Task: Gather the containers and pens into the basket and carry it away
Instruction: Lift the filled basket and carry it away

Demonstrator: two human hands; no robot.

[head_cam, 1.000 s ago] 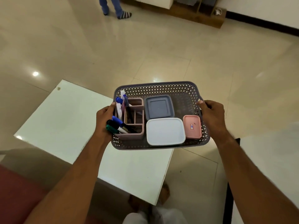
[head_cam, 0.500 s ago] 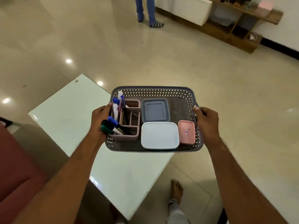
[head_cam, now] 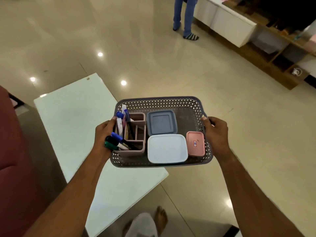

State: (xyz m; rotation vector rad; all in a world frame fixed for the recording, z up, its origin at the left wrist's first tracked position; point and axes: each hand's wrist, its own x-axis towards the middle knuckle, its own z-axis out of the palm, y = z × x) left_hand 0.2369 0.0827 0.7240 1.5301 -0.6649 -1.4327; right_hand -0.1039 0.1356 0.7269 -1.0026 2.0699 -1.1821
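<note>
I hold a grey perforated basket (head_cam: 160, 102) in the air, partly over the white table's corner. My left hand (head_cam: 102, 137) grips its left side and my right hand (head_cam: 216, 134) grips its right handle. Inside, at the left, a pink divided pen holder (head_cam: 136, 151) carries several pens (head_cam: 118, 142). A grey-lidded container (head_cam: 161, 123) lies at the back middle, a white-lidded container (head_cam: 166, 148) in front of it, and a small pink container (head_cam: 195, 143) at the right.
A white glass-topped table (head_cam: 77, 125) stands below and to the left. A dark red sofa (head_cam: 15, 168) fills the left edge. A person's legs (head_cam: 184, 16) stand far ahead beside a low wooden shelf unit (head_cam: 256, 40). My bare foot (head_cam: 161, 218) is on the glossy tiled floor.
The view has swung to the right and upward with the basket still held in both hands; the table has slid left, and the shelf unit and standing person have come further into view.
</note>
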